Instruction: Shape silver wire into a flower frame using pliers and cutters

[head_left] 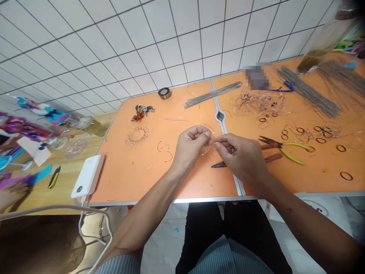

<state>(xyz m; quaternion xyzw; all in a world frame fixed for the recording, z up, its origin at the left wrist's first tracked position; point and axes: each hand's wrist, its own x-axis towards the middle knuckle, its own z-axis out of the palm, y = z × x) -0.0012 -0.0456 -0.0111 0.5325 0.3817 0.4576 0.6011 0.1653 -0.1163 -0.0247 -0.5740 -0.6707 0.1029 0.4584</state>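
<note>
My left hand (191, 146) pinches a thin copper-coloured wire (209, 151) over the middle of the orange table (128, 167). Close beside it, my right hand (241, 152) has thumb and forefinger closed on the same fine wire, whose loops show faintly between the hands. Under the right hand lie red-handled pliers (219, 164), partly hidden by it. Yellow-handled pliers (293, 153) rest just right of that hand. A ring of small wire loops (137, 136) lies flat to the left, with bent wire bits (164, 151) nearer my left hand.
Bundles of straight wire (212, 95) lie toward the tiled wall, beside a roll of tape (164, 93) and keys (142, 111). Tangled wire (259, 102) and several dark rings (346, 176) spread rightward. A white power bank (88, 176) sits at the left edge; another person's hand (13, 194) is beyond.
</note>
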